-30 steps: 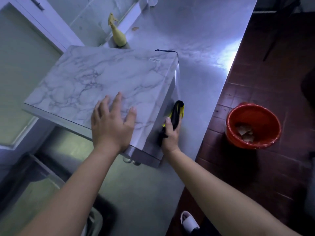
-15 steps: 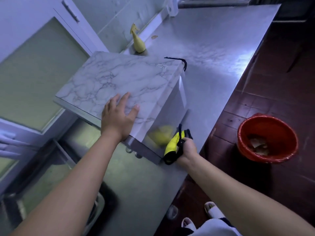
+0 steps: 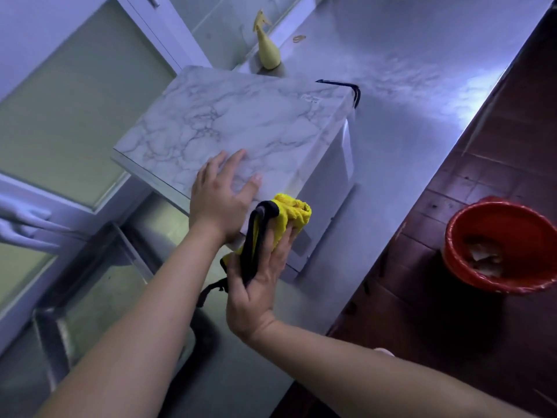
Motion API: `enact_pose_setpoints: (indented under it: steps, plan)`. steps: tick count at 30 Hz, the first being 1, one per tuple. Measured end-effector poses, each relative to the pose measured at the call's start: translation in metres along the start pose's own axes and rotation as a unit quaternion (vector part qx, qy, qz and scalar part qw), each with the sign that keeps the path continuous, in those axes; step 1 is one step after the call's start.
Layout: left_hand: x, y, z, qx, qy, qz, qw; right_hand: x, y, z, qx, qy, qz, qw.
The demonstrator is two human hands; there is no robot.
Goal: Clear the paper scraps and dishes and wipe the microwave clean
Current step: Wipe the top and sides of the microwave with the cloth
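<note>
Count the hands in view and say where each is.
2. The left hand rests flat on top of the microwave; the right hand grips a yellow cloth at the microwave's near corner.

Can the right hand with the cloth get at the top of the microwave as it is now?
Probably yes. The right hand holds the cloth right at the near corner of the microwave. Only the left hand, flat on the near edge, covers part of the top; the rest looks free.
</note>
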State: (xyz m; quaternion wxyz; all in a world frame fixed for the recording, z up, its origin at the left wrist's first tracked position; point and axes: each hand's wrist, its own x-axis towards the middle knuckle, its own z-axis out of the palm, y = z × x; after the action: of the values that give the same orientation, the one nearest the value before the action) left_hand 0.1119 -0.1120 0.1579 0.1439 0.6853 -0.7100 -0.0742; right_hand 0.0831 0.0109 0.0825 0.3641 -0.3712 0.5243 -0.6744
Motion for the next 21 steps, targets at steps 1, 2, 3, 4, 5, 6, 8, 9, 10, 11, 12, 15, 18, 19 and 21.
enact_pose_setpoints:
  steps: [1,2,3,4,5,6,8,9,10,11,12,15,18,19,21]
  plan:
    - [0.001,-0.001,0.001,0.002,0.004,0.003,1.0,-0.001,0.009,0.001,0.009,0.003,-0.005,1.0]
    - [0.001,-0.002,0.001,0.005,0.009,0.006,1.0,-0.003,0.017,0.0,0.022,-0.001,-0.006,1.0]
    - [0.001,-0.002,0.002,0.006,0.013,0.009,1.0,-0.005,0.026,-0.003,0.032,-0.007,-0.002,0.999]
    - [0.001,-0.003,0.002,0.006,0.017,0.012,1.0,-0.007,0.034,-0.005,0.033,-0.013,0.001,0.999]
    - [0.001,-0.003,0.002,0.004,0.019,0.014,1.0,-0.01,0.044,-0.007,0.027,-0.02,0.002,0.999]
    - [0.001,-0.003,0.003,0.003,0.02,0.015,1.0,-0.012,0.052,-0.009,0.022,-0.026,0.007,0.999]
    - [0.001,-0.003,0.002,0.0,0.02,0.016,1.0,-0.015,0.067,-0.014,0.022,-0.035,0.028,0.999]
    - [0.001,-0.002,0.002,-0.001,0.02,0.017,1.0,-0.017,0.075,-0.017,0.015,-0.038,0.035,0.999]
    - [0.0,-0.001,0.001,-0.001,0.019,0.017,1.0,-0.018,0.082,-0.021,0.003,-0.041,0.038,0.998]
    - [0.0,0.0,0.001,-0.001,0.019,0.017,1.0,-0.02,0.088,-0.025,-0.004,-0.046,0.049,0.998]
    - [0.0,0.001,0.0,0.0,0.02,0.017,1.0,-0.021,0.092,-0.029,0.0,-0.05,0.073,0.996]
    - [-0.001,0.001,-0.001,-0.002,0.02,0.016,1.0,-0.025,0.101,-0.037,0.001,-0.057,0.181,0.982]
    - [-0.001,0.001,-0.001,-0.004,0.02,0.015,1.0,-0.023,0.109,-0.041,-0.023,-0.094,0.284,0.954]
    - [-0.001,0.001,-0.002,-0.003,0.02,0.014,1.0,-0.021,0.112,-0.042,-0.025,-0.102,0.305,0.947]
    - [-0.001,0.0,-0.002,-0.003,0.021,0.011,1.0,-0.016,0.111,-0.043,-0.029,-0.106,0.324,0.94]
